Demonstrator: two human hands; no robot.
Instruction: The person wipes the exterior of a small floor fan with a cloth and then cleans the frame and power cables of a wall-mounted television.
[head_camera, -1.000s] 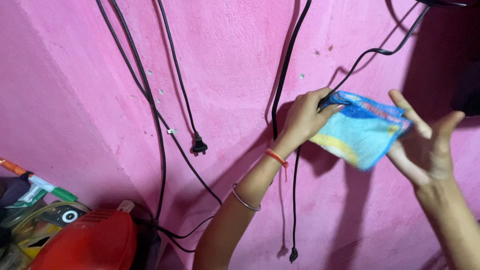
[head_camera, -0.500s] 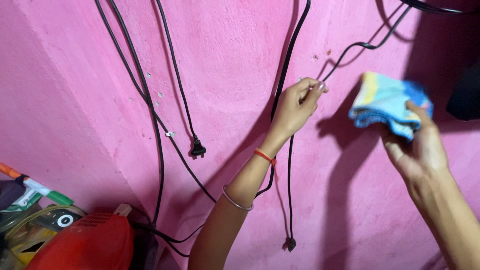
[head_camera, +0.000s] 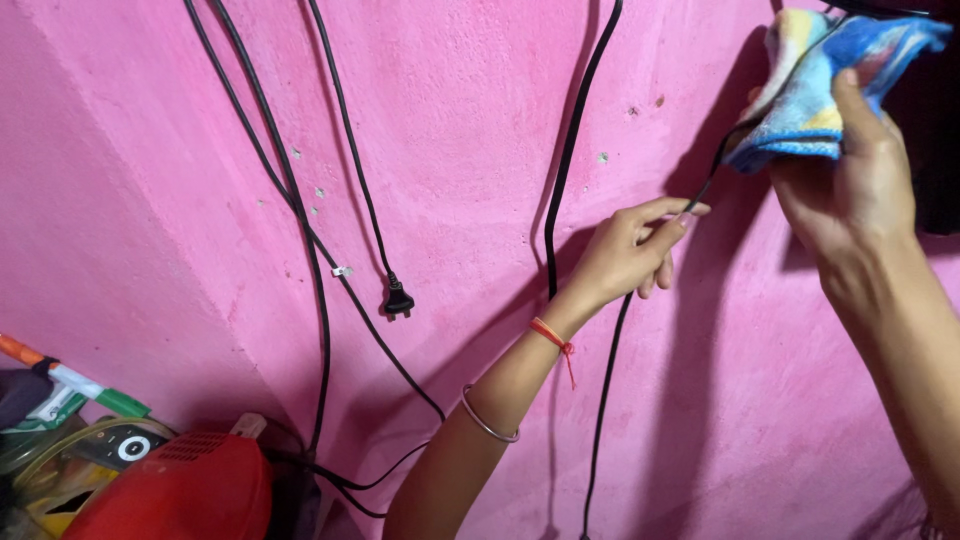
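Note:
My left hand (head_camera: 630, 250) pinches a thin black cable (head_camera: 608, 385) between thumb and fingers against the pink wall (head_camera: 470, 120). The cable runs up and right from the pinch to the cloth and hangs straight down below it. My right hand (head_camera: 850, 175) is raised at the top right and grips a blue, yellow and white cloth (head_camera: 815, 75) bunched around the upper part of that cable. A metal bangle and an orange thread sit on my left forearm.
Several other black cables hang on the wall; one ends in a loose two-pin plug (head_camera: 398, 298). At the bottom left sit a red domed appliance (head_camera: 175, 490), a round container (head_camera: 70, 460) and a green, white and orange stick (head_camera: 70, 378). A dark object fills the top right corner.
My right hand lifted the cloth from mid-height up to the top right, onto the cable. My left hand slid lower along the cable, pulling it taut.

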